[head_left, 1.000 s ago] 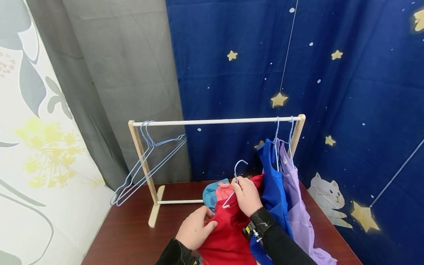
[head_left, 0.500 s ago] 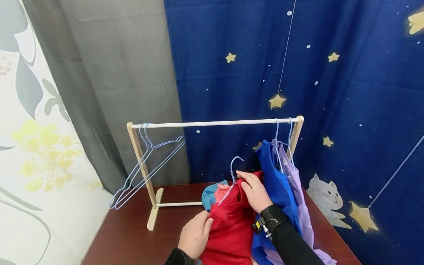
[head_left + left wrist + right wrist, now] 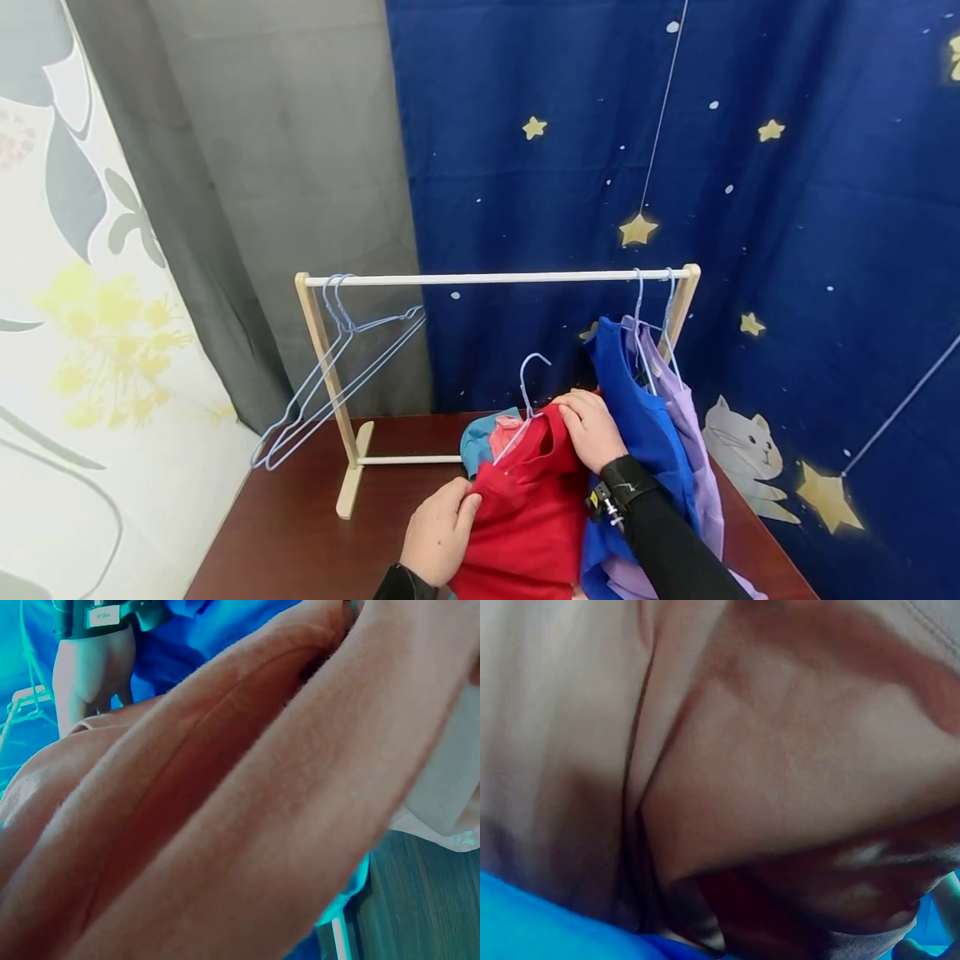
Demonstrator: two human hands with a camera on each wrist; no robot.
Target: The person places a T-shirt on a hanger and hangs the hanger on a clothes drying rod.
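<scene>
A small red top [image 3: 528, 525] is held up in front of the rack with a light blue wire hanger [image 3: 524, 379] in its neck opening. The hook stands up above the neckline, and part of the hanger's left arm shows over the fabric. My left hand [image 3: 438, 532] pinches the top's left shoulder between thumb and fingers. At the right shoulder my right hand [image 3: 590, 429] grips the cloth, fingers over the edge. Folds of the top [image 3: 217, 780] fill most of the left wrist view, with the right hand [image 3: 84, 679] behind. In the right wrist view, cloth [image 3: 780, 772] hides the fingers.
A wooden rack [image 3: 480, 278] stands on the dark red table [image 3: 300, 542]. Empty blue hangers [image 3: 335, 360] hang at its left end. A blue garment [image 3: 637, 417] and a purple one [image 3: 693, 433] hang at the right. Teal cloth [image 3: 474, 442] and pink cloth [image 3: 505, 433] lie behind the red top.
My right hand has let go of the hanger's neck and moved right to grip the top's right shoulder. The left hand has shifted slightly down along the left shoulder, still holding it.
</scene>
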